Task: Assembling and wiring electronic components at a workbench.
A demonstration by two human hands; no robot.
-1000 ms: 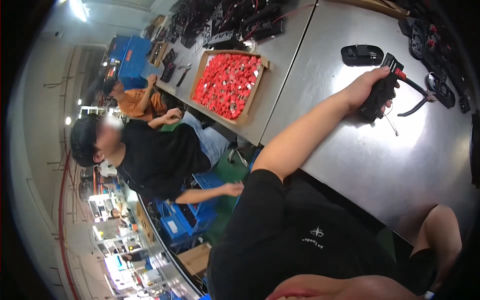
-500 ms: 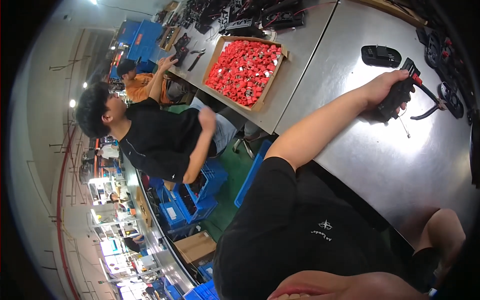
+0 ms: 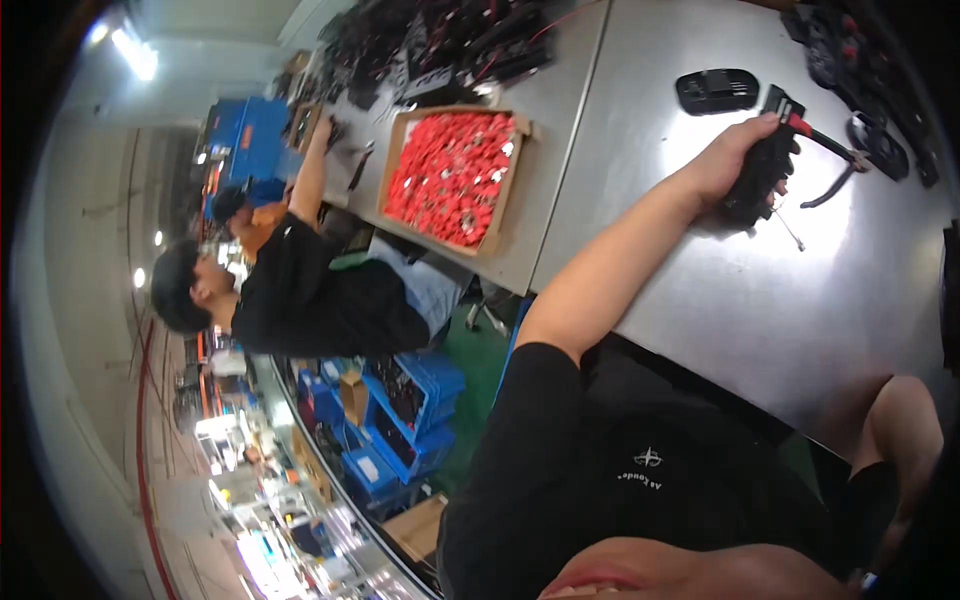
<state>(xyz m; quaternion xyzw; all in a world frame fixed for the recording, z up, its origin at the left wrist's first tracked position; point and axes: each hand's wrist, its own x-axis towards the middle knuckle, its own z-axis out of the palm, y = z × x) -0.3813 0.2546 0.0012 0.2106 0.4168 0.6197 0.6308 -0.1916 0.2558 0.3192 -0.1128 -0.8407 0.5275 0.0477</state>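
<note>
My left hand (image 3: 735, 165) is closed around a black plastic housing (image 3: 762, 175) on the steel table, thumb along its upper edge. A thin pale lead (image 3: 790, 230) sticks out of the housing's lower end. Just right of it lie pliers (image 3: 830, 188) with dark, partly red handles. A flat, rounded black plastic part (image 3: 717, 91) rests a little beyond my hand. Of my right arm (image 3: 902, 415), only the bent part by the table's near right edge shows; the right hand is out of sight.
A shallow cardboard box (image 3: 515, 160) full of small red parts stands to the left on the steel table (image 3: 700, 310). Black plastic parts (image 3: 865, 75) pile up at the far right, more at the far left. A co-worker (image 3: 320, 300) sits at left, near blue crates (image 3: 425, 400).
The whole view has shifted slightly. The co-worker's arm now reaches out toward the table's far left. My left hand still grips the black housing, much as before.
</note>
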